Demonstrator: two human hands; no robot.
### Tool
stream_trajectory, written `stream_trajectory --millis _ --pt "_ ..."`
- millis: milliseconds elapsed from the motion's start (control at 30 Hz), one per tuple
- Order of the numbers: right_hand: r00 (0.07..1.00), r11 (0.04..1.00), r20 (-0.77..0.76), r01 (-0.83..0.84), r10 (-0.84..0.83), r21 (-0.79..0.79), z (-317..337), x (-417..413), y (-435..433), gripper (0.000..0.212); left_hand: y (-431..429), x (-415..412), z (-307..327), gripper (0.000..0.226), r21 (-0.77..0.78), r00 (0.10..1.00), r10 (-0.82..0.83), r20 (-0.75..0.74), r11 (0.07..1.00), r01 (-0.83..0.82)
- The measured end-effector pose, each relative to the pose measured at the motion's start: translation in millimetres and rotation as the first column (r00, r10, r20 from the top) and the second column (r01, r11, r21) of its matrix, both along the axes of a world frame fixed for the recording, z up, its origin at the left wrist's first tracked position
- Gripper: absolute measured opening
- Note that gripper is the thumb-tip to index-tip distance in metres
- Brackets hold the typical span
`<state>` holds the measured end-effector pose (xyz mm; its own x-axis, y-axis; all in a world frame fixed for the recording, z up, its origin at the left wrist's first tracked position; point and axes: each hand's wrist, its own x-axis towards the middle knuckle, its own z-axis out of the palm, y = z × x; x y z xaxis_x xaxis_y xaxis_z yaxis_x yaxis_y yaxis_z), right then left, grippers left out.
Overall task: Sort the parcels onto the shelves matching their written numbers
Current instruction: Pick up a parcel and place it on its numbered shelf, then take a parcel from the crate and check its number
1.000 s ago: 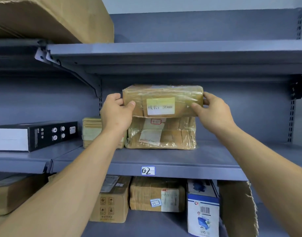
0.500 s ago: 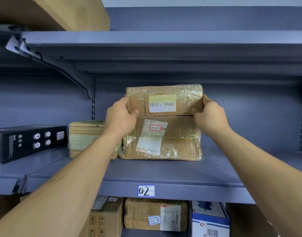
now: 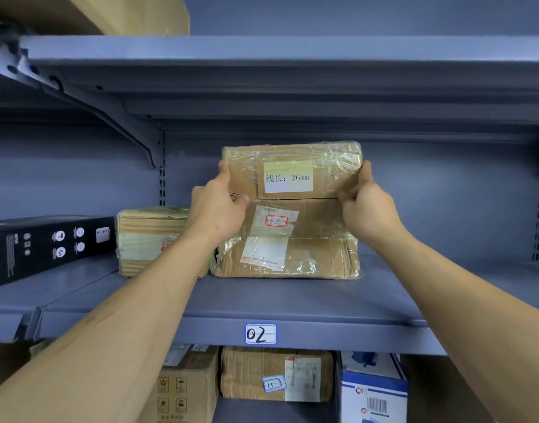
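Note:
A tape-wrapped brown parcel (image 3: 292, 170) with a white label reading 36mm sits on top of a larger taped parcel (image 3: 288, 239). Both stand on the grey shelf (image 3: 292, 303) whose front edge carries a tag (image 3: 260, 334) marked 02. My left hand (image 3: 218, 210) grips the top parcel's left end, thumb at its lower front edge. At the parcel's right end my right hand (image 3: 367, 206) holds it the same way. The top parcel's underside lies on the lower parcel.
A smaller taped parcel (image 3: 149, 239) stands left of the stack, and a black box (image 3: 48, 245) lies further left. Below are several cartons, one with a tag (image 3: 273, 383) marked 11, and a blue-white box (image 3: 373, 392). An upper shelf (image 3: 292, 56) hangs close overhead.
The top parcel has come down onto the lower parcel and moved back into the shelf with both hands on it. The camera has come closer.

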<state>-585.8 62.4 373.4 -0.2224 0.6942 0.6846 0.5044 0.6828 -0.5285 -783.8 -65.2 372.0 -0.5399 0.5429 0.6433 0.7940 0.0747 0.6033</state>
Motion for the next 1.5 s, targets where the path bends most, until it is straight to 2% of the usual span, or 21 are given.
stream_trajectory --millis 133,200,300,367,400,533,600,800,967,1100,1267,1367,1500 --pt "0.996 0.994 0.094 -0.001 0.012 -0.112 -6 6 -8 0.083 -9 12 -3 0.078 -0.110 0.997 0.015 -0.078 0.994 -0.024" --pt "0.988 0.988 0.156 0.014 0.011 -0.155 -8 12 -12 0.080 -17 20 -6 0.076 -0.141 0.987 0.037 -0.157 0.988 -0.060" --pt "0.963 0.981 0.269 0.050 0.002 -0.188 -14 25 -24 0.052 -29 32 -15 0.065 -0.159 0.978 0.041 -0.204 0.985 -0.074" --pt "0.943 0.981 0.333 0.051 0.014 -0.186 -20 35 -34 0.029 -36 39 -24 0.053 -0.176 0.974 0.040 -0.222 0.981 -0.081" --pt "0.932 0.981 0.360 0.040 0.031 -0.189 -23 40 -39 0.024 -40 43 -29 0.046 -0.187 0.974 0.041 -0.222 0.979 -0.084" --pt "0.908 0.973 0.409 0.010 0.088 -0.232 -38 59 -56 0.052 -56 59 -51 0.036 -0.234 0.987 0.052 -0.155 0.968 -0.088" --pt "0.902 0.972 0.417 -0.006 0.107 -0.236 -47 68 -64 0.053 -64 66 -62 0.040 -0.251 0.990 0.065 -0.128 0.963 -0.096" --pt "0.888 0.985 0.451 -0.015 0.091 -0.169 -78 90 -85 0.043 -90 92 -94 0.039 -0.256 0.992 0.091 -0.087 0.960 -0.111" --pt "0.914 0.998 0.403 -0.055 0.040 0.026 -110 98 -96 0.038 -114 111 -124 0.035 -0.263 0.984 0.114 -0.141 0.953 -0.148" --pt "0.882 0.986 0.471 -0.060 -0.020 0.154 -137 103 -106 0.046 -129 122 -148 0.047 -0.292 0.988 0.099 -0.118 0.948 -0.130" --pt "0.892 0.995 0.450 -0.082 0.048 0.056 -167 122 -139 0.050 -143 144 -179 0.045 -0.306 0.996 0.049 -0.069 0.949 -0.068" --pt "0.894 0.997 0.442 -0.049 0.073 -0.066 -192 137 -160 0.049 -154 162 -196 0.046 -0.343 0.999 -0.016 -0.050 0.939 -0.002" --pt "0.887 0.977 0.452 0.006 0.094 -0.215 -228 152 -190 0.051 -174 186 -223 0.046 -0.379 0.995 -0.094 0.045 0.920 0.104"
